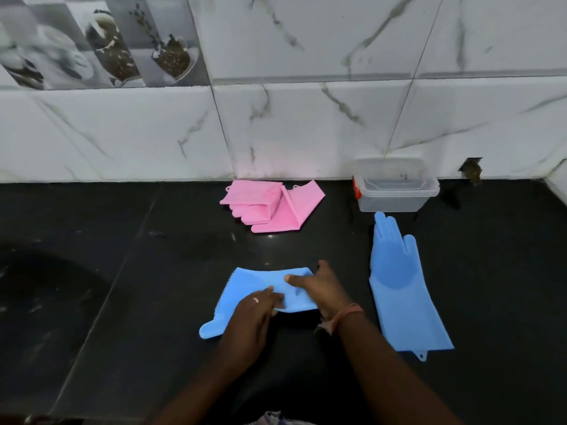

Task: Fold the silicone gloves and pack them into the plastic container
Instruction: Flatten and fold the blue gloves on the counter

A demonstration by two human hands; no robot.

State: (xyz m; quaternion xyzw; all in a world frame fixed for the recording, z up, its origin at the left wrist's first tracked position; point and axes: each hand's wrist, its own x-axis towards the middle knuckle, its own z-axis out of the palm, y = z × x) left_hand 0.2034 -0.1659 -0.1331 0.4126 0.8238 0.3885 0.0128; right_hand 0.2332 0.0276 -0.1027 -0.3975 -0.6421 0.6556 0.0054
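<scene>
A blue silicone glove point(254, 280) lies partly folded on the black counter in front of me. My left hand point(251, 314) pinches its lower folded edge. My right hand point(319, 286) presses and grips the fold at its right end. A second blue glove point(399, 289) lies flat to the right, fingers pointing away from me. Two pink gloves point(270, 207), folded, rest near the wall. The clear plastic container point(395, 197) stands open at the back right, with nothing visible inside.
The black counter point(153, 271) ends at a white marble-tiled wall point(306, 118). A dark round sink basin point(40, 286) lies at the left. A small hole in the wall point(472, 171) sits right of the container.
</scene>
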